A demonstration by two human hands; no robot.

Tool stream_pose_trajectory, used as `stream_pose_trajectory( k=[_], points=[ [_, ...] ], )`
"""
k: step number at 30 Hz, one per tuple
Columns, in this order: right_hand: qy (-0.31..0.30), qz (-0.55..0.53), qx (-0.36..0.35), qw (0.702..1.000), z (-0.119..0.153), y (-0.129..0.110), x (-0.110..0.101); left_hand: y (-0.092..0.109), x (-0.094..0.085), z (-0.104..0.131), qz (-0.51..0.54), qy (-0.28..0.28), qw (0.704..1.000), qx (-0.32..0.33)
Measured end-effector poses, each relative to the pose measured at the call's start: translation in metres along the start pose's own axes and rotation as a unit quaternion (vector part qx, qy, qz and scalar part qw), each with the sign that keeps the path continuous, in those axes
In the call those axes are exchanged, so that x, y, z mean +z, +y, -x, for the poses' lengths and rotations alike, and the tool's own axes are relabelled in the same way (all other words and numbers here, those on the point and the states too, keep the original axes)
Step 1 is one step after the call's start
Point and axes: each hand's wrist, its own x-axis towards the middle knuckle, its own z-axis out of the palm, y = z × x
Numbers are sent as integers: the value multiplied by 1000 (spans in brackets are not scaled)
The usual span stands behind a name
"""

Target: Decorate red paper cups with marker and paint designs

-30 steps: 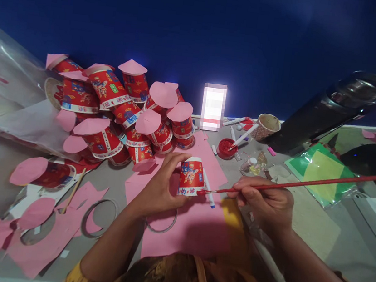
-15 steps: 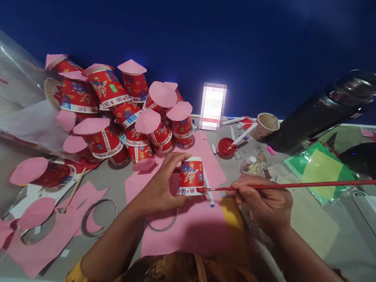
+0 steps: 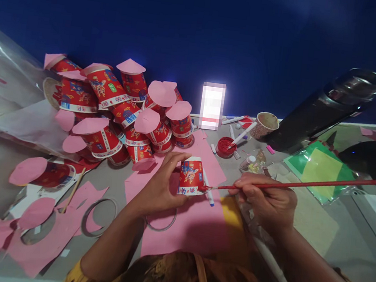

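A red paper cup [image 3: 191, 174] with a white band and printed figures is gripped between the thumb and fingers of my left hand [image 3: 163, 186]. My right hand [image 3: 266, 201] pinches a long red-handled paintbrush [image 3: 306, 185], whose red-coated tip touches the cup's right edge near the white band. Below the cup lie pink paper [image 3: 182, 241] and a tape roll [image 3: 161, 228], partly hidden by my left hand. A white marker [image 3: 209, 194] with a blue end lies just behind the cup. Beyond it stands a small pot of red paint [image 3: 225, 148].
Red cups with pink paper cones [image 3: 107, 87] are piled at the back left. A bright phone [image 3: 212, 106], a paper cup [image 3: 267, 124] and a black flask [image 3: 325, 110] stand along the wall. Pink paper scraps [image 3: 48, 243] and another tape roll [image 3: 99, 217] lie at left.
My right hand has shifted slightly to the right with the paintbrush, its tip now at the cup's edge. My left hand and the cup stay almost still.
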Motion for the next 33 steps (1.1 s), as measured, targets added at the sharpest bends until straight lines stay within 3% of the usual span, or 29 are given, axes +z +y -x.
stream_pose_trajectory(
  k=[9, 18, 25, 33],
  points=[
    [-58, -15, -3, 998, -4, -2, -1, 3, -1, -1, 6, -6, 1000, 3],
    [0, -18, -6, 1000, 1, 1, -1, -1, 1, 0, 5, 0, 1000, -6],
    [89, -37, 37, 995, 2, 4, -1, -4, 6, 1, 114, 15, 993, -20],
    [50, 7, 20, 999, 2, 3, -2, -11, 5, 3, 118, 14, 993, -23]
  ],
)
